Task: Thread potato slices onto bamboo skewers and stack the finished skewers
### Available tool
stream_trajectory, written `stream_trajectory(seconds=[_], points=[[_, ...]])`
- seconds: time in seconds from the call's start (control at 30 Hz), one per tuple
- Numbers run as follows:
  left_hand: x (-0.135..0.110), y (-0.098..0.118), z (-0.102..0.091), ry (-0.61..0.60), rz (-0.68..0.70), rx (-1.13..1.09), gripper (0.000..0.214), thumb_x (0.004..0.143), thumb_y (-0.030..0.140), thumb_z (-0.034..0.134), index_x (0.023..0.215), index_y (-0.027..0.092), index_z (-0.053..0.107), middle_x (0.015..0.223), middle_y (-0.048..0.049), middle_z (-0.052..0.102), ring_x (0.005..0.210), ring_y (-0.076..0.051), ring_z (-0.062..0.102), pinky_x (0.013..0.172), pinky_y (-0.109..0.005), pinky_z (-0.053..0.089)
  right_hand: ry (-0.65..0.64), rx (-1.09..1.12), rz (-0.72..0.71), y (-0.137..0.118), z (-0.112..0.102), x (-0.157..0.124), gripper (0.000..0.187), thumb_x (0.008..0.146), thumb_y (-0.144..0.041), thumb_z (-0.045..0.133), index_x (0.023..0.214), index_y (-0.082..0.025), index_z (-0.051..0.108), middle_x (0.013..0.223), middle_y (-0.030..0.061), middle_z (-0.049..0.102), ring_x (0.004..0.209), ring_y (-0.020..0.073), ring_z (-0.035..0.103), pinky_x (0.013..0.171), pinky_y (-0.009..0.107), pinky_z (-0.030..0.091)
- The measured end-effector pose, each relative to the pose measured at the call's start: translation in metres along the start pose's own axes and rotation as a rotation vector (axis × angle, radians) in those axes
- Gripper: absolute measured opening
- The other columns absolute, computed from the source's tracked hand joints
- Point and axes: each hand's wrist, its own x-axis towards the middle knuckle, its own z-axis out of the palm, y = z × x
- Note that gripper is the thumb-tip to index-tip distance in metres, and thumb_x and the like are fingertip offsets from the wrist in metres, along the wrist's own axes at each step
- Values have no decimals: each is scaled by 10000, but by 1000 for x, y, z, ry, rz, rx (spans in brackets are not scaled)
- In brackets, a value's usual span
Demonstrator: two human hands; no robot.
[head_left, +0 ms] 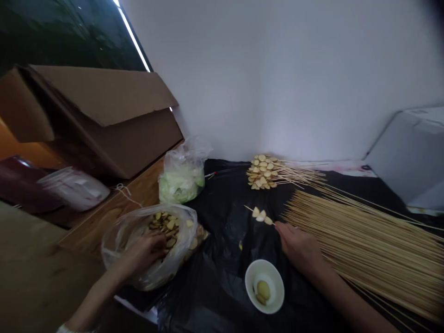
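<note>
My left hand [147, 249] reaches into a clear plastic bag [118, 240] of yellowish slices [166, 224], fingers curled among them. My right hand [298, 247] pinches a thin bamboo skewer [250, 209] that carries three pale slices [262, 215] near its tip, held low over the black plastic sheet [225, 222]. A pile of finished skewers [265, 172] lies at the back near the wall. A big heap of bare bamboo sticks [364, 236] spreads to the right of my right hand.
A small white bowl [272, 277] holding a couple of slices sits in front between my arms. A bag of green leaves [182, 178] stands behind the slice bag. Cardboard boxes [104, 111] and a white container [74, 187] are at the left; a grey box [412, 152] at the right.
</note>
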Motion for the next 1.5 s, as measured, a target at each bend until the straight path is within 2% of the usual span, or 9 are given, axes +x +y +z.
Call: stream_trajectory(seconds=[0.07, 0.17, 0.23, 0.33, 0.43, 0.53, 0.63, 0.9, 1.5], points=[[0, 4, -14, -67, 27, 42, 204, 560, 405, 729, 531, 228, 633, 600, 54, 665, 640, -153, 549, 652, -241, 397, -25, 21, 32, -2, -5, 3, 280, 927, -186, 365, 986, -200, 638, 749, 24, 650, 624, 122, 581, 551, 247, 288], [-3, 30, -26, 187, -20, 38, 213, 567, 431, 738, 691, 268, 680, 683, 79, 685, 688, -167, 582, 658, -265, 428, -42, 69, 72, -3, -10, 6, 299, 939, -192, 344, 978, -186, 640, 777, 42, 657, 654, 125, 586, 565, 236, 302], [-1, 60, -11, 350, -48, -174, 255, 594, 422, 745, 770, 252, 673, 736, 47, 694, 703, -174, 597, 658, -279, 459, -51, 110, 91, -4, -12, 7, 312, 950, -214, 329, 974, -185, 639, 797, 47, 663, 676, 127, 591, 575, 229, 312], [16, 106, 52, 185, 77, -556, 295, 596, 379, 768, 819, 203, 691, 803, -14, 696, 742, -165, 611, 694, -274, 478, -74, 174, 108, -5, -12, 8, 336, 963, -232, 305, 951, -191, 638, 794, 43, 666, 700, 127, 596, 597, 222, 330], [49, 132, 135, -70, 13, -981, 312, 585, 337, 788, 832, 170, 696, 816, -40, 689, 711, -127, 611, 651, -230, 485, -71, 209, 128, -4, -12, 10, 335, 964, -234, 304, 947, -194, 635, 793, 41, 667, 723, 130, 601, 620, 220, 346], [77, 134, 200, -189, -159, -1355, 274, 600, 260, 798, 826, 163, 678, 842, -34, 688, 658, -65, 593, 581, -153, 458, -48, 201, 165, -2, -13, 12, 308, 957, -233, 320, 984, -198, 625, 819, 41, 669, 744, 139, 607, 637, 224, 358], [86, 125, 233, -323, -271, -1510, 238, 625, 199, 791, 824, 149, 670, 938, -61, 696, 667, -54, 605, 571, -131, 469, -69, 188, 185, 0, -15, 13, 289, 947, -205, 329, 984, -204, 616, 818, 33, 664, 747, 143, 609, 645, 228, 360], [80, 108, 244, -418, -375, -1685, 190, 737, 127, 696, 926, 143, 679, 990, -81, 700, 861, -129, 658, 751, -203, 523, -142, 98, 174, -5, -18, 11, 269, 924, -176, 369, 1019, -222, 617, 812, 23, 656, 715, 136, 604, 592, 233, 329], [81, 109, 246, -378, -458, -1709, 108, 794, 114, 628, 888, 122, 681, 943, -87, 710, 824, -132, 668, 697, -193, 536, -219, 28, 200, -4, -10, 10, 246, 933, -223, 387, 1011, -249, 618, 779, 9, 662, 665, 141, 612, 544, 254, 292]])
